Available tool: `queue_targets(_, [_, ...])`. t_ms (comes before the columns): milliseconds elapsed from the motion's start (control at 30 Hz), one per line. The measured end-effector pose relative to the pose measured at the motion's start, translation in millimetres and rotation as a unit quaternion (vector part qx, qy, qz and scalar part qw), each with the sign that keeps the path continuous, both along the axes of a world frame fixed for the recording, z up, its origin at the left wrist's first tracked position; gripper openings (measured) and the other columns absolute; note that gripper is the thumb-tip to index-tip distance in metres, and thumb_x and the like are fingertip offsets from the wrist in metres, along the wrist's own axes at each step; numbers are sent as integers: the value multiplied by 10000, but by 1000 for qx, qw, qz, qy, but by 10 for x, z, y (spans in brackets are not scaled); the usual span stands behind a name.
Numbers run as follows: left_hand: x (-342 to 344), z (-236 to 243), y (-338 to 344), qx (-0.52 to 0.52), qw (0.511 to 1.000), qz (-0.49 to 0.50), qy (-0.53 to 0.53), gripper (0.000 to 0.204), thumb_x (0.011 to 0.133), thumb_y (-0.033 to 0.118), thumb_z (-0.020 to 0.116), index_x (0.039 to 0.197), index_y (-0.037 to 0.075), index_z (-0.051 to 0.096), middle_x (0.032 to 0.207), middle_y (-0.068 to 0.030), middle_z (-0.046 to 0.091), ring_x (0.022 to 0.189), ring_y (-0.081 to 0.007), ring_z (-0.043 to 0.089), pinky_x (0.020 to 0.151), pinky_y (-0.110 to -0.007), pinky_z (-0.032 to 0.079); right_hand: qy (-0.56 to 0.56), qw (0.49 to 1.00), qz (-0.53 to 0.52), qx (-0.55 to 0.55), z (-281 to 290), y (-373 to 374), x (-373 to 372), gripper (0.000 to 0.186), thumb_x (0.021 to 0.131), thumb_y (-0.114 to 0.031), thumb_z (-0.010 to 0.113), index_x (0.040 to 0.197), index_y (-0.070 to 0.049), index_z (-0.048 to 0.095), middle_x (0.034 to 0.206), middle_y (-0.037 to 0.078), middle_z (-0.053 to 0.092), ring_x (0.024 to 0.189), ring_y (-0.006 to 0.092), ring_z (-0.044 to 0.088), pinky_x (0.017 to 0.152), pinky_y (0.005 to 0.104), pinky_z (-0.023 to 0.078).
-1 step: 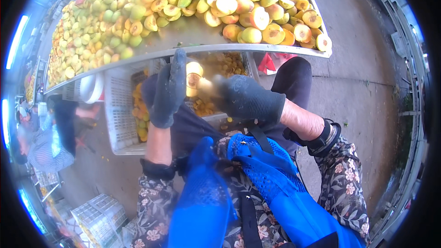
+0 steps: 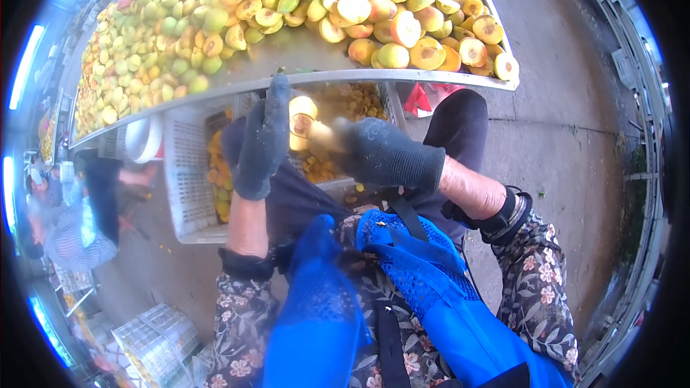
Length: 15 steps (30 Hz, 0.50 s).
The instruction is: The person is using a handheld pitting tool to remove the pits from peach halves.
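Note:
My left hand [image 2: 262,140], in a dark grey glove, is raised just below the tray's front rim and grips a cut yellow peach [image 2: 302,111], its reddish centre facing up. My right hand [image 2: 388,154], also gloved, is closed on a pale, blurred tool [image 2: 322,135], whose tip meets the peach. Above both hands a metal-edged tray [image 2: 445,80] holds heaps of halved and whole peaches [image 2: 406,29]. Beneath them, between my knees, a white plastic crate [image 2: 187,179] holds cut yellow fruit [image 2: 223,197], partly hidden by my hands.
A co-worker [image 2: 79,223] is at the left, near a white bucket [image 2: 140,140]. An empty-looking white crate [image 2: 154,338] lies on the lower-left floor. A red object [image 2: 418,99] is under the tray at right. The concrete floor [image 2: 560,172] extends right toward metal railings.

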State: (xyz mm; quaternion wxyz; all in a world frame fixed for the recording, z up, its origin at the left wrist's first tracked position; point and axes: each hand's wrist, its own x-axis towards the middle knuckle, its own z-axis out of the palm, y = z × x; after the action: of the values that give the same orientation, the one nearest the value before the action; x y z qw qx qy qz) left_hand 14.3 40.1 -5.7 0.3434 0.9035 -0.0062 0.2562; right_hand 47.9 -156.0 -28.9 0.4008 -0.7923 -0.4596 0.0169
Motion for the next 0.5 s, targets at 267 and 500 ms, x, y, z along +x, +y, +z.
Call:
queue_targets(267, [-140,99,-105,-121,986,-110,18,584,930,377,583,1327,-19,421,1241,-168,557,1103,-258,557,966,-374,435,412,906,-13,99,51,146,-307,261,864,-205,641,1051,-32,582,689,54,575,540,176,513,514,319,432])
queue_targets(500, [-8,358,-536,-445,887,26,-121,605,1031,423,255,1063,-68,606,780,-97,669,651,-160,611,705,-268,502,399,904,42,149,6,184,-292,223,846,-166,602,965,14,546,721,174,576,707,216,606,637,379,456])
